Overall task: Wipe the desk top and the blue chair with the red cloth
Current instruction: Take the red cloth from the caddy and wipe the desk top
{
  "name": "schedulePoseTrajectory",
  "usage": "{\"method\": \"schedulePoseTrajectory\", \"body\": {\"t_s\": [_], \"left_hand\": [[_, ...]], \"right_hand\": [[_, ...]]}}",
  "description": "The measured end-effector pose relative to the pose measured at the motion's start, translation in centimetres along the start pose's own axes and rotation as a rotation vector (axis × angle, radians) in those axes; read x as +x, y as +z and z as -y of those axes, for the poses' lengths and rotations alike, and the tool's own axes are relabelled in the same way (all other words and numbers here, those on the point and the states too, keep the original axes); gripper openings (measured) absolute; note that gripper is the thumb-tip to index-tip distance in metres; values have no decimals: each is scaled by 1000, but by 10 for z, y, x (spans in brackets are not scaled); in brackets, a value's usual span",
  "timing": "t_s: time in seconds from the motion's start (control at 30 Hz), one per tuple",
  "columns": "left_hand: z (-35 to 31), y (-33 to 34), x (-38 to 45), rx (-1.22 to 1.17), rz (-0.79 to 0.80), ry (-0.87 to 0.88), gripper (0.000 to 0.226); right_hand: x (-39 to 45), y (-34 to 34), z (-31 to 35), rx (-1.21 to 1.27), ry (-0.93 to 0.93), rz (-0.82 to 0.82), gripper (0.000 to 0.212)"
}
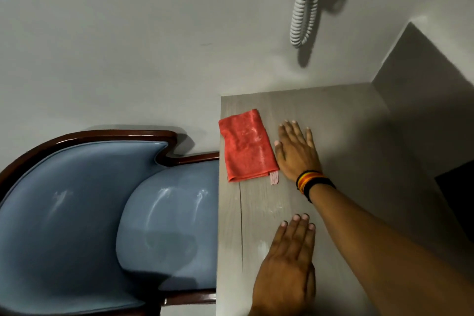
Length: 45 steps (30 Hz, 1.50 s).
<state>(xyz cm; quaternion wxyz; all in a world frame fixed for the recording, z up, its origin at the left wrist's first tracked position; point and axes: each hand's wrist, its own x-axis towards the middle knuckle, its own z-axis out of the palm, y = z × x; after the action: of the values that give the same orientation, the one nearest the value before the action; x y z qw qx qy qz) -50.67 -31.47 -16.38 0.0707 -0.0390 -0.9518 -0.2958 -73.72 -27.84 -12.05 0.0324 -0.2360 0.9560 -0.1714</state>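
Observation:
A folded red cloth (pixel 246 146) lies flat near the left edge of the grey wood desk top (pixel 346 136), a small pink label sticking out at its near corner. My right hand (pixel 296 149), with a striped band on the wrist, rests palm down on the desk just right of the cloth, fingers flat and holding nothing. My left hand (pixel 287 264) lies palm down on the near part of the desk, fingers together and flat, also holding nothing. The blue padded chair (pixel 102 213) with a dark wood frame stands against the desk's left side.
A grey wall runs behind the desk and chair. A coiled white cord (pixel 304 13) hangs on the wall above the desk. The wall turns a corner at the desk's far right, with a dark shape (pixel 459 187) at the right edge.

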Motion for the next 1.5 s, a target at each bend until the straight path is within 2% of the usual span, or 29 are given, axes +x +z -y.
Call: {"method": "schedulePoseTrajectory", "body": {"t_s": [0.03,0.07,0.13,0.23,0.33,0.4,0.47,0.63,0.77,0.97,1.07,1.2,1.4,1.5], "left_hand": [[0,-21,12,-120,8,-52,73],[-15,-32,11,-122,-26,-169,72],[-10,-49,37,-55,-145,-126,70],[42,-76,107,119,-224,-234,66],[97,-90,184,238,-113,-295,62],[115,-84,203,279,-59,-298,61],[125,-83,217,299,-80,-273,60],[142,-103,248,312,-14,-187,61],[125,-98,208,356,7,-148,61],[27,-71,28,303,-39,-300,65],[7,-63,-9,311,-29,-340,64],[41,-76,48,296,-13,-242,61],[130,-105,208,338,-4,-215,65],[150,-110,250,372,19,-164,63]], "right_hand": [[-1,2,0,-23,0,-2,69],[-1,4,0,-35,-1,-7,69],[3,6,0,-50,-3,-25,67],[5,8,-2,-54,-12,-27,64],[8,9,-4,-68,-10,-26,62],[8,10,-4,-78,-5,-25,62],[11,12,-5,-98,-13,-36,63],[8,9,-6,-95,-8,-28,62],[7,10,-6,-72,-18,-45,60],[4,2,-2,-66,-17,-19,60],[5,1,0,-78,-2,-16,58],[6,3,-1,-90,-14,-13,58],[12,9,-7,-86,-24,-33,59],[10,14,-10,-83,-20,-49,57]]}}
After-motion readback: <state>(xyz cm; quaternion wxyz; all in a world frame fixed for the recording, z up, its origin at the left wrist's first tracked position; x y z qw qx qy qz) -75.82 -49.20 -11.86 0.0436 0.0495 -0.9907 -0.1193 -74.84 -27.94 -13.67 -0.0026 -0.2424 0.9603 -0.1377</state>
